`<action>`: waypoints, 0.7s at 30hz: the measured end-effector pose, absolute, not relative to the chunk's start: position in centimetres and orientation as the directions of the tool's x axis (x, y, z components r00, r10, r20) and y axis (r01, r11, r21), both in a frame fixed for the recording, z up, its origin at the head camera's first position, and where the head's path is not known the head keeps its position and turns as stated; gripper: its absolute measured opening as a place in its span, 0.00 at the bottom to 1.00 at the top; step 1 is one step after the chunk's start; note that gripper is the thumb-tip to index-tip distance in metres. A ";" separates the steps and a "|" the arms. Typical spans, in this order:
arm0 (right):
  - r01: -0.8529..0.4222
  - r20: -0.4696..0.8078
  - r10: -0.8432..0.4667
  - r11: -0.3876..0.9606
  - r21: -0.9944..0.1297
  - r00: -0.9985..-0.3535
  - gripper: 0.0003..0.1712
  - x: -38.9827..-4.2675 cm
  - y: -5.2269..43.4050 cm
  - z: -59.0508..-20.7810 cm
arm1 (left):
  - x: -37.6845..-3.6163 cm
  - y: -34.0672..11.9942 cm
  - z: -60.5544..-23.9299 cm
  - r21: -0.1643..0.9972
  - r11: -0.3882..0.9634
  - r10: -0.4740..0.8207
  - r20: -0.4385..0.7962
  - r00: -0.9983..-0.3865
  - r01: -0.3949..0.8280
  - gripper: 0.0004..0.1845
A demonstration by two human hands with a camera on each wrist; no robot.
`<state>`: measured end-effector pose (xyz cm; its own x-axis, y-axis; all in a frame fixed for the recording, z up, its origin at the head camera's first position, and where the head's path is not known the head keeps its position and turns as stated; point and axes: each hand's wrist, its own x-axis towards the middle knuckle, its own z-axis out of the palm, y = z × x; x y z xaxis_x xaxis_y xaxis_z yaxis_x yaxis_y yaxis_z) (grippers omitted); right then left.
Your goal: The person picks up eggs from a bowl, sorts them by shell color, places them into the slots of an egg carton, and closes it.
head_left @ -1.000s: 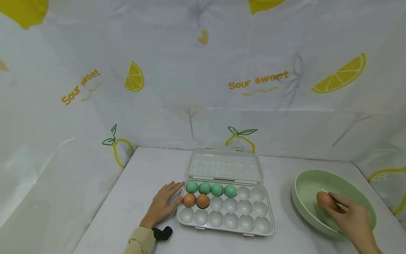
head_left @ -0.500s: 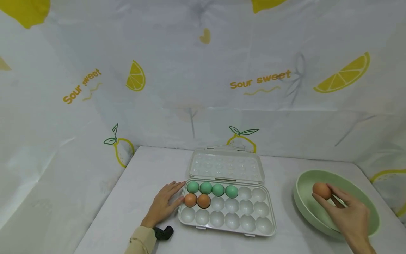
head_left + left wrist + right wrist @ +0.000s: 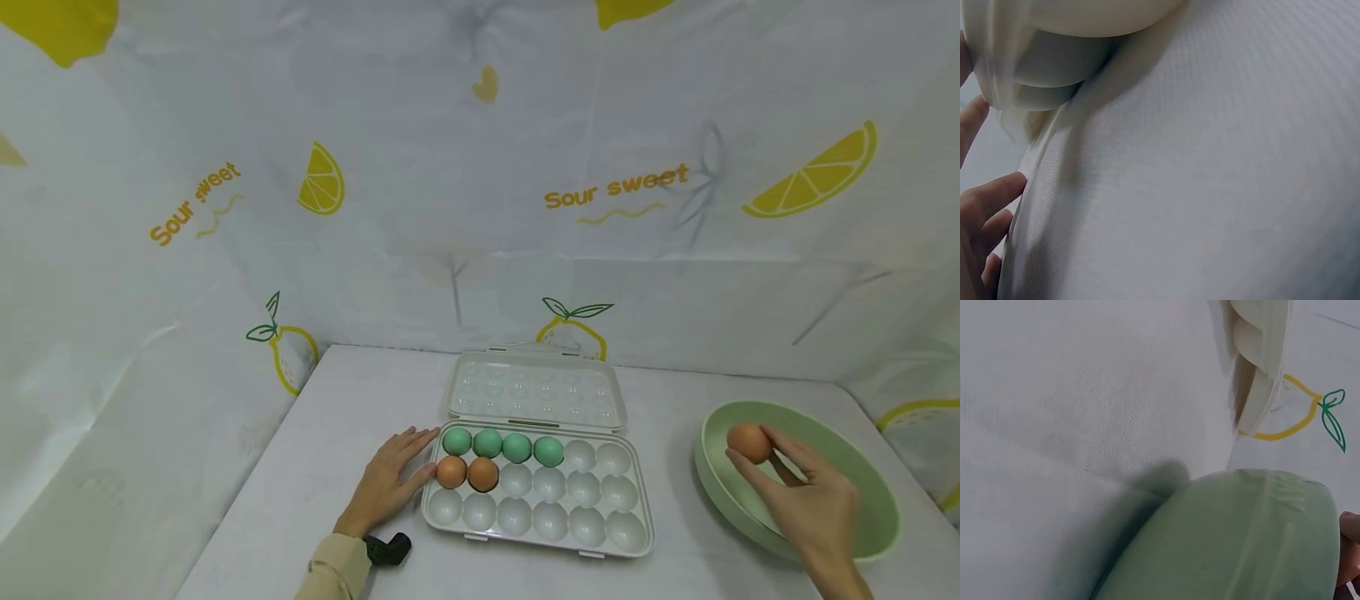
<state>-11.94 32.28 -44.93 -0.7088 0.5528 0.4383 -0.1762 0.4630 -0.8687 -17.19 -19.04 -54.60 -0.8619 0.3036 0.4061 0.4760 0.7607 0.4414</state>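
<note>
In the head view, the right hand (image 3: 813,508) pinches a brown egg (image 3: 748,442) in its fingertips above the green bowl's (image 3: 870,533) left rim, right of the egg tray (image 3: 630,546); the egg's long axis lies roughly level, left to right. The left hand (image 3: 390,485) lies flat, fingers straight, touching the tray's left edge. In the left wrist view, fingertips (image 3: 997,187) rest at the tray's edge. The right wrist view shows the bowl's outer wall (image 3: 1241,550); the egg is hidden.

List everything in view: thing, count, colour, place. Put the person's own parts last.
egg tray: 1, translucent white, centre of the table, lid open toward the back
green eggs: 4, back row of the tray, from the left
brown eggs in tray: 2, middle row, leftmost cups
held brown egg: 1, over the bowl
bowl: 1, pale green, right of the tray
table: 1, white cloth
backdrop: white, lemon print
left hand: flat on the table, fingertips at the tray's left edge
right hand: pinches the held brown egg
</note>
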 end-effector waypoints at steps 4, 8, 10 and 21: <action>-0.185 0.442 0.546 0.461 -0.868 -0.711 0.32 -12.0 32.1 -45.1 | -17.2 -19.0 -54.5 0.438 0.761 0.306 0.406 -0.861 0.478 0.29; -0.206 0.464 0.527 0.475 -0.855 -0.712 0.32 -12.0 32.0 -45.2 | -17.2 -18.9 -54.3 0.450 0.755 0.312 0.393 -0.865 0.477 0.29; -0.221 0.478 0.518 0.480 -0.849 -0.710 0.31 -12.0 32.0 -45.2 | -17.2 -18.9 -54.1 0.456 0.752 0.313 0.388 -0.867 0.476 0.29; -0.193 0.396 0.518 0.402 -0.895 -0.758 0.32 -12.1 30.4 -44.9 | -17.1 -19.0 -54.2 0.461 0.752 0.309 0.385 -0.870 0.471 0.29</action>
